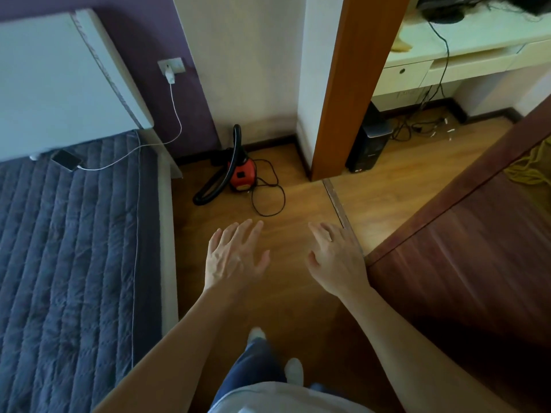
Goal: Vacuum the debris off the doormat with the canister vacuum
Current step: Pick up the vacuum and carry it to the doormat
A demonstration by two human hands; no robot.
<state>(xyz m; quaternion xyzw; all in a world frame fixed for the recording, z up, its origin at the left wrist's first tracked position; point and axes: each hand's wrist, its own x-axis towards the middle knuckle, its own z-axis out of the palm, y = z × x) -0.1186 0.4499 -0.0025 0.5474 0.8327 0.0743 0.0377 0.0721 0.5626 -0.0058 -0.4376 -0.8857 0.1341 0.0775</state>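
Red canister vacuum (242,173), black hose (222,177) attached

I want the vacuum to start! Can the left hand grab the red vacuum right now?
Probably not yet. The left hand hangs open, well short of the red canister vacuum by the wall. Only bare wooden floor and its looped cord lie between.

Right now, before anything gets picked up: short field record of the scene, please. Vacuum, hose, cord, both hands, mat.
vacuum: red canister vacuum on the wood floor, in the wall corner near the bed
hose: black hose arches over the body, free end on the floor toward the bed
cord: black cord in loose loops on the floor, right of the body
left hand: open, fingers spread, holds nothing
right hand: open, holds nothing
doormat: not in view
other: phone on the bed, cable attached
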